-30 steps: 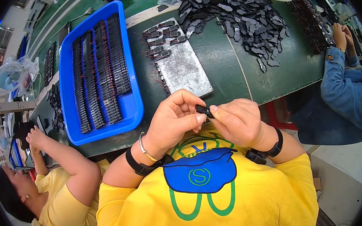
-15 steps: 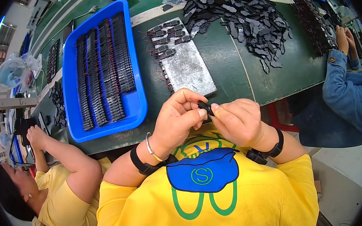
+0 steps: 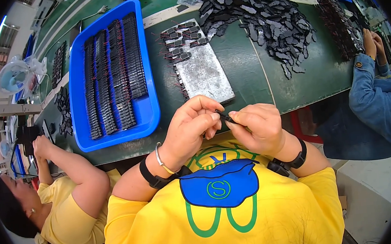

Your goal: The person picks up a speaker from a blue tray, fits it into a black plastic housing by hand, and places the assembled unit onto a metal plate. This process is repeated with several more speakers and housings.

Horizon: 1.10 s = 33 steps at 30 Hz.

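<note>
Light, even fingertip pressure is probably serving the small black part best, with both ends being steadied; the left hand is pinching one end, thumb and forefinger almost closed; the right hand is gripping the other end just as narrowly; the part is sitting between them, near the metal plate; the blue tray is lying leftward.

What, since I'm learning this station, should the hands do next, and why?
Perhaps turn the small black part slightly to bring its broad face into view: the left hand and right hand both pinch it, and it shows only as a narrow dark strip between them.
</note>
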Motion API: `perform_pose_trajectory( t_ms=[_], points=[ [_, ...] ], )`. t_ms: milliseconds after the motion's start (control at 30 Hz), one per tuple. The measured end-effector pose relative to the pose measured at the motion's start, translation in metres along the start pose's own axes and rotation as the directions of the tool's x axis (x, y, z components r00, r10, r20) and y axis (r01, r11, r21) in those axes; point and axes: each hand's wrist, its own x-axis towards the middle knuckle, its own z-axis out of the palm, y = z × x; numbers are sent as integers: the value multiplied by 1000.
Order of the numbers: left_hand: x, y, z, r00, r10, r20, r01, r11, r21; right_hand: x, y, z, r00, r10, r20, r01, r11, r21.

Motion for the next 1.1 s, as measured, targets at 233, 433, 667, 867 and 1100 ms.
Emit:
perform_pose_trajectory(
  t_ms=[233, 433, 667, 867, 1100],
  points=[
    [-1, -3, -10, 991, 21, 133, -29, 998, 57, -2, 4, 0, 1000, 13, 12, -14, 991, 132],
    [-7, 1, -9, 952, 224, 207, -298, 830, 471, -3, 2, 0, 999, 38, 28, -43, 976, 215],
    [0, 6, -14, 694, 494, 525, -690, 245, 682, -3, -1, 2, 999, 29, 36, -37, 961, 274],
    [-4, 5, -11, 582, 584, 566, -758, 138, 637, 0, -6, 1, 1000, 12, 15, -15, 969, 246],
    [-7, 1, -16, 660, 563, 498, -722, 290, 629, -4, -5, -1, 988, 118, 94, -143, 933, 330]
  ],
)
